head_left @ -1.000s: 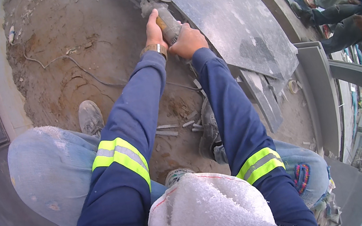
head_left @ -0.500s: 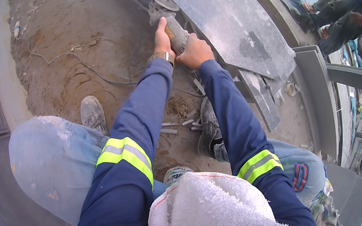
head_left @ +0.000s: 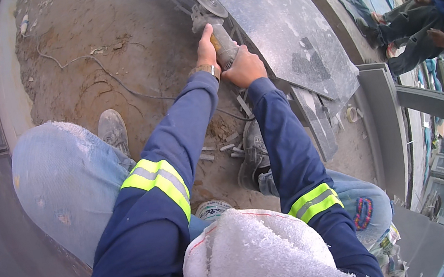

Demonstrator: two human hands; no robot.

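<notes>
both locked on | left hand (head_left: 207, 52), right hand (head_left: 246, 68) gripping grinder (head_left: 224, 42) | disc (head_left: 212, 4) by grey slab (head_left: 279, 17) edge | contact hard to tell

1. To the left of the left hand (head_left: 207, 53) is a big open patch of dirt ground (head_left: 79, 33), where a hand could pass. A thin cord (head_left: 118, 81) lies across it.
2. In front of both hands, the round disc (head_left: 211, 4) on the grinder (head_left: 224, 42) blocks the way.
3. To the right of the right hand (head_left: 245, 66), a wide stone slab (head_left: 284, 20) gets in the way, with open room over its top.
4. Behind the hands, a shoe (head_left: 254, 153) and little strips (head_left: 207, 156) clutter the ground.
</notes>
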